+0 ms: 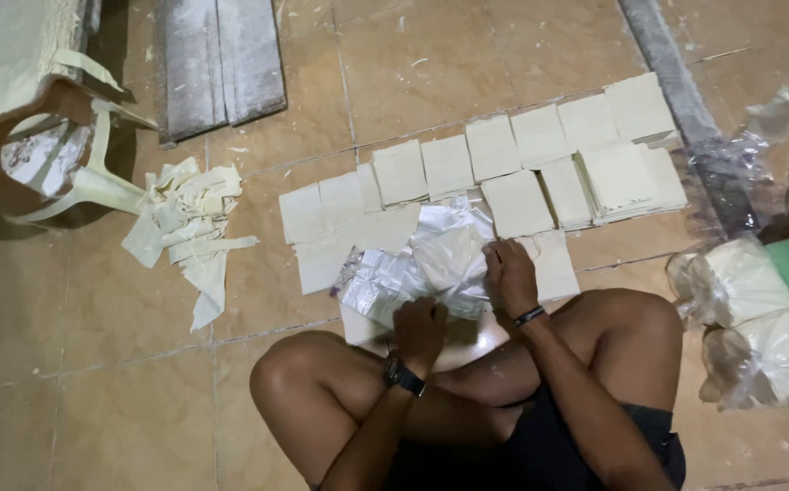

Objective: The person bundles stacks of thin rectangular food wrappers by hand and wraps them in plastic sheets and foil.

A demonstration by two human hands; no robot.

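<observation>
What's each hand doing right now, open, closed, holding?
Left hand: closed on the clear plastic bag.
Right hand: fingers curled, gripping the same bag's edge.

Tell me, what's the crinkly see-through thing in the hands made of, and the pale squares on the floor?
The bag looks like thin clear plastic: shiny, wrinkled, see-through. The squares look like soft, matte, cream sheets, maybe dough or wrappers; hard to tell.

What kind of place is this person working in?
Probably a home or small workshop floor used for hand-packing. Square cream sheets lie in rows on beige floor tiles, filled clear bags sit at the right, and both hands grip a clear plastic bag.
</observation>
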